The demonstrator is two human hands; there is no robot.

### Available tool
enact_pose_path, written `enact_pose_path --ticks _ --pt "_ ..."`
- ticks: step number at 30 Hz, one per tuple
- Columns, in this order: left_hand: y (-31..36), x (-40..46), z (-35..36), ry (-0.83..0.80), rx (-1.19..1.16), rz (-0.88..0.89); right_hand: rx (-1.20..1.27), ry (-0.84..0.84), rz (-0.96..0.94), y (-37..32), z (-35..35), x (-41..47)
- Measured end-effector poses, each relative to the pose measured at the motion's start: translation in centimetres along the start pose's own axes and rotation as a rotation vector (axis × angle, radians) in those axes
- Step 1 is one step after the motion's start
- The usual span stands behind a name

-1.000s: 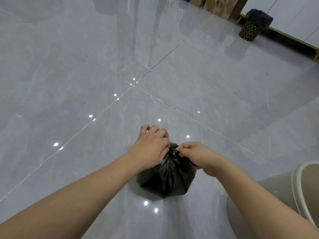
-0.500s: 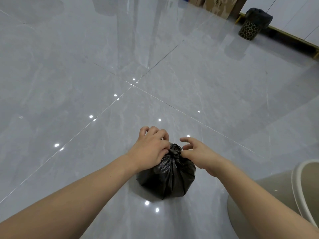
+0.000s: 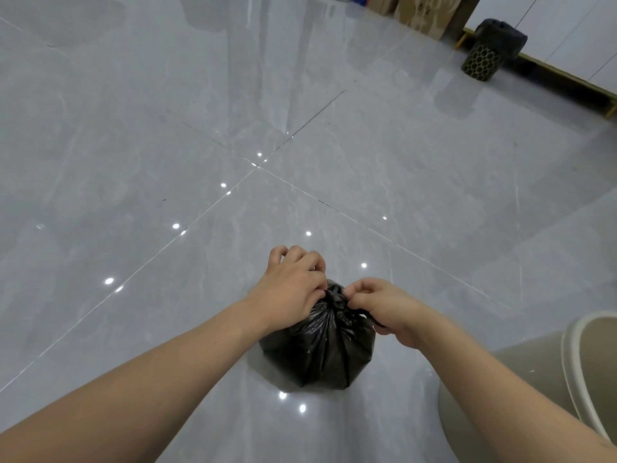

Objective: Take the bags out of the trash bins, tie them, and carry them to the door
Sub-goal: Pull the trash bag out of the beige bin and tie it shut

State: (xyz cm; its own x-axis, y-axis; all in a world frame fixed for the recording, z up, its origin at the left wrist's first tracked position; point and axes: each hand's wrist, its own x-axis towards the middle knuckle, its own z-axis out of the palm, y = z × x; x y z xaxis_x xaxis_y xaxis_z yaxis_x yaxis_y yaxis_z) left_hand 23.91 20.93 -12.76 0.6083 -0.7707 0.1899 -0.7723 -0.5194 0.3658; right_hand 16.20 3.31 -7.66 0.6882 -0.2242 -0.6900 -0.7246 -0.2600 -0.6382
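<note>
A small black trash bag [image 3: 320, 352] sits on the glossy grey tile floor [image 3: 400, 168], its neck gathered into a knot at the top. My left hand [image 3: 293, 285] grips the neck from the left. From the right, my right hand [image 3: 384, 307] pinches a strip of the bag beside the knot. A beige trash bin [image 3: 567, 369] stands at the lower right, with no bag visible in it. Far off at the upper right, a second bin [image 3: 480, 61] with a honeycomb pattern holds a black bag [image 3: 500, 35].
Cardboard boxes [image 3: 424, 8] stand along the far wall at the top. White cabinet fronts with a wooden base [image 3: 567, 75] run along the right. Wide bare floor lies between me and the far bin.
Half a second ago my right hand had let go with its fingers spread; now it has closed again on the bag's neck beside the knot. My left hand kept its hold.
</note>
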Motion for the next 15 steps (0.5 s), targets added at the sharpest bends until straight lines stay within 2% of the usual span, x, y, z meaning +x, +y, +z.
enact_pose_path --ticks 2,5,15 --pt "-0.07 -0.11 0.11 0.002 0.002 0.007 -0.039 0.038 -0.020 0.13 0.05 0.13" --pt "0.04 -0.11 0.22 0.003 0.005 0.010 -0.088 -0.002 -0.018 -0.01 0.06 0.14" --pt "0.22 -0.40 0.57 0.033 0.003 -0.010 0.020 -0.158 0.099 -0.25 0.51 0.34"
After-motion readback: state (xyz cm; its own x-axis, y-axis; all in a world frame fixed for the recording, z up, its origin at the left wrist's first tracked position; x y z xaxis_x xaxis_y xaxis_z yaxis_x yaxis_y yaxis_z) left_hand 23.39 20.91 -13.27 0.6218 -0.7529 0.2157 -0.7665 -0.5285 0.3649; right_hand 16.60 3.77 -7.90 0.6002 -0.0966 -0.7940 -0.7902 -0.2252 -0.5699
